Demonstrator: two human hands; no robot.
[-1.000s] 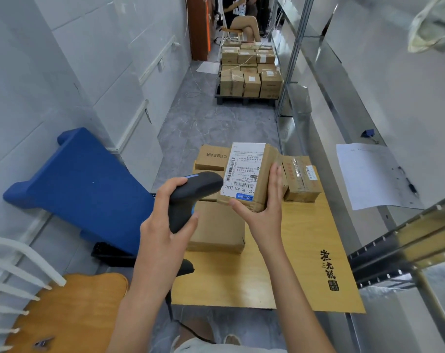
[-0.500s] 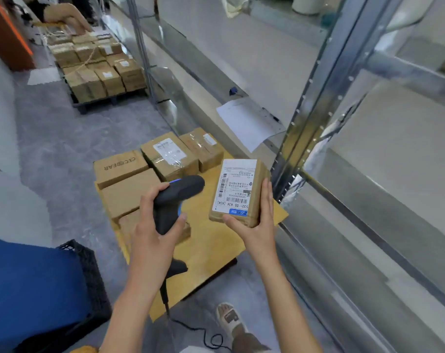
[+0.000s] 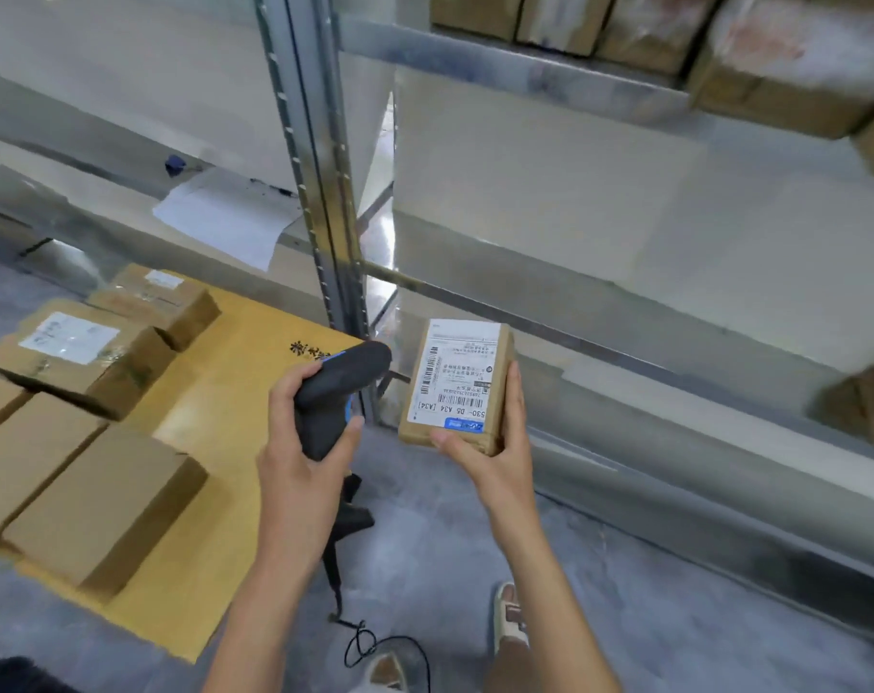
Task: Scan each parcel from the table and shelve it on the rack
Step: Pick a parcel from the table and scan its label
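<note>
Head: rack (image 3: 549, 77) shelf with boxes (image 3: 754, 52)

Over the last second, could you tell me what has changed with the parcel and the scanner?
The person has turned from the table toward the rack, carrying the parcel off the table to the rack's lower shelf. Unchanged: the right hand grips the parcel label-up, and the left hand holds the scanner beside it.

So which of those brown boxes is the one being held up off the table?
The small parcel with the white label, gripped in the right hand beside the scanner; the other boxes lie on the table.
</note>
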